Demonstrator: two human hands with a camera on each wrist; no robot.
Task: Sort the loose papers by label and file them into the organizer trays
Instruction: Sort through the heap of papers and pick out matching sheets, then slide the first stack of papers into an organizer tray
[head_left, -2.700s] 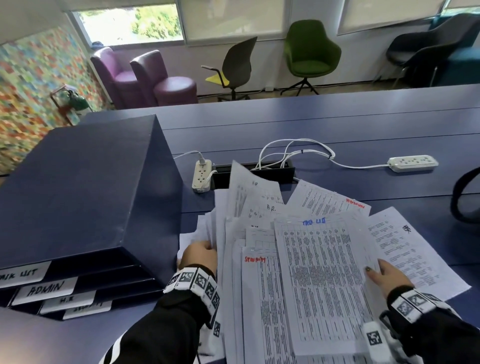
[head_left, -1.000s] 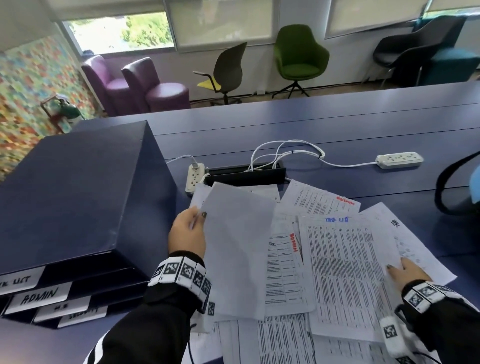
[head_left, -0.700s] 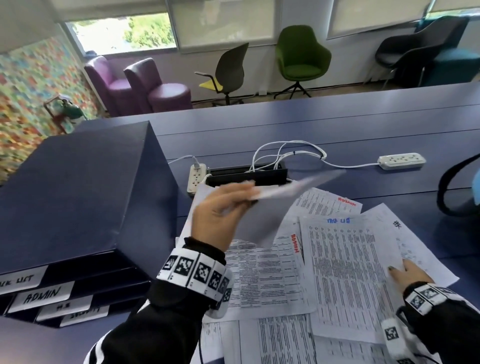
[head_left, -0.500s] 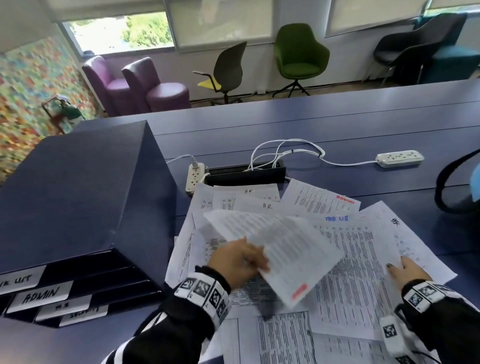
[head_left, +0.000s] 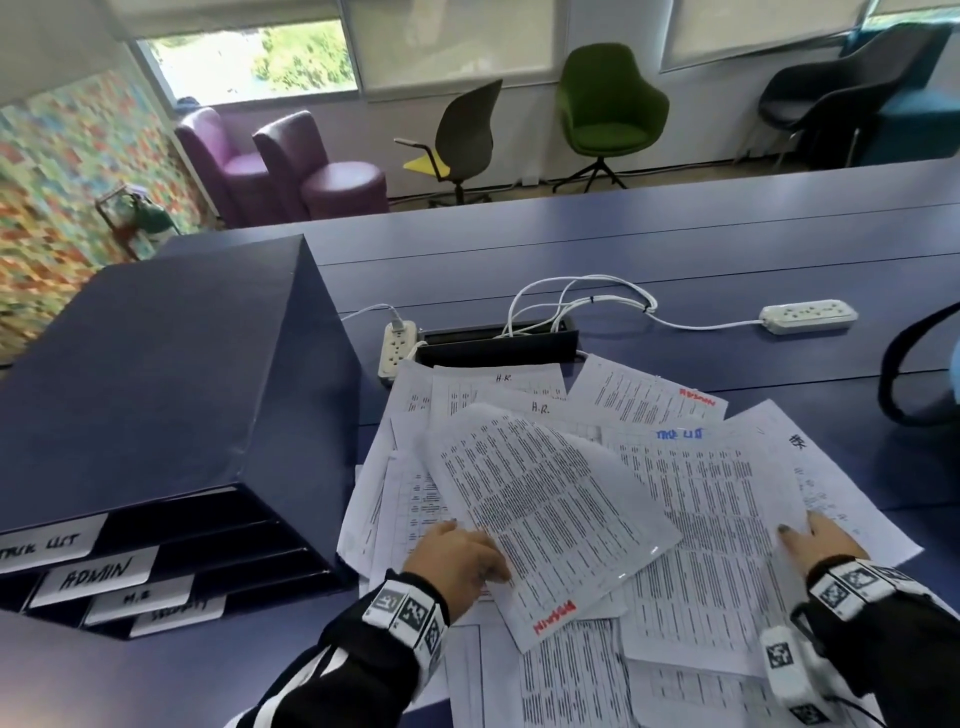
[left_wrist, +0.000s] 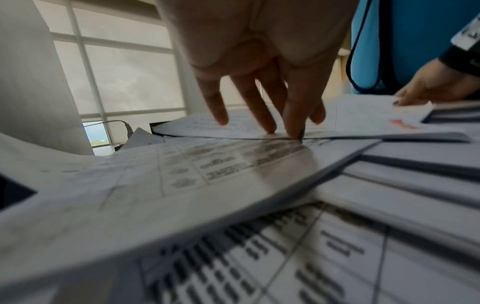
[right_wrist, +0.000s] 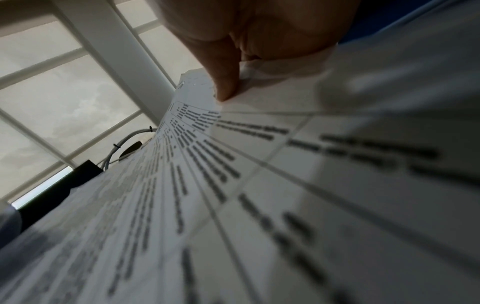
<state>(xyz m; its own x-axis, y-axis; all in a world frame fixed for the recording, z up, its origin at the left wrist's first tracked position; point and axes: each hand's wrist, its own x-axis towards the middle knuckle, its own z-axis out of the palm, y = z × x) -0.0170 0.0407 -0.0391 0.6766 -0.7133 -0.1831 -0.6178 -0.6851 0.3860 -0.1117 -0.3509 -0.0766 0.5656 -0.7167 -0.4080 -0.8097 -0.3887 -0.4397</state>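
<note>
The blue worktop (head_left: 675, 244) fills most of the head view, with the dark organizer (head_left: 171, 395) at left, its four labelled trays (head_left: 218, 540) opening toward the lower left and showing no sheets inside as far as one can see. The loose papers (head_left: 701, 519) lie fanned and overlapping in the lower centre, just right of the organizer. On top sits a tilted sheet with a red label (head_left: 545, 514) near its lower edge. The left hand (head_left: 457, 558) is released, straight fingertips (left_wrist: 270, 127) pressing at that sheet's edge. The right hand (head_left: 826, 540), lower right, pinches the corner of a sheet from the pile between thumb (right_wrist: 226, 86) and fingers. Likely risks: the slick overlapping sheets sliding off the near edge, or labels hidden by overlap causing a misfile
</note>
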